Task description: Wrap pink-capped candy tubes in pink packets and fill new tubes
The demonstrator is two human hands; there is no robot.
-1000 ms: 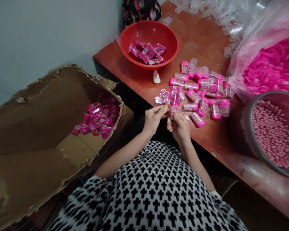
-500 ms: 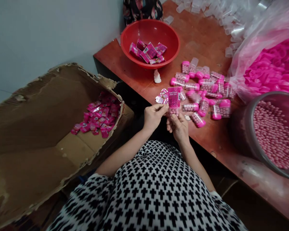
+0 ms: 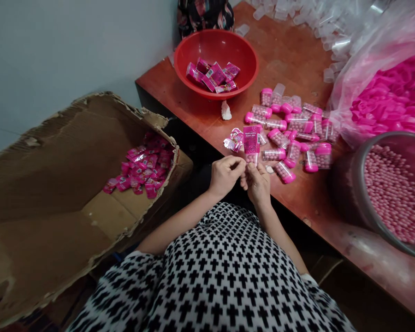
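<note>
My right hand (image 3: 259, 184) grips the lower end of a small clear bottle of pink beads (image 3: 251, 158), thumb in front. Around the bottle's upper part sits a printed pink sleeve label (image 3: 251, 138). My left hand (image 3: 226, 174) is closed in a pinch at the bottle's lower left, touching it beside the right fingertips; the exact contact is partly hidden. Just behind lies a small heap of shiny pink labels (image 3: 234, 139). To the right, several filled bottles with pink caps (image 3: 278, 138) lie scattered on the brown table (image 3: 280, 50).
A red bowl (image 3: 244, 50) with labelled packs stands at the back. At left, a torn cardboard box (image 3: 38, 193) contains many pink packs (image 3: 141, 166). On the right are a grey tub (image 3: 361, 184) of pink beads, a bag of pink caps (image 3: 394, 97) and clear empty bottles (image 3: 339, 44).
My left hand has shifted from the sleeve label's left edge down to the bottle's lower end. The bottle has moved slightly right in my right hand.
</note>
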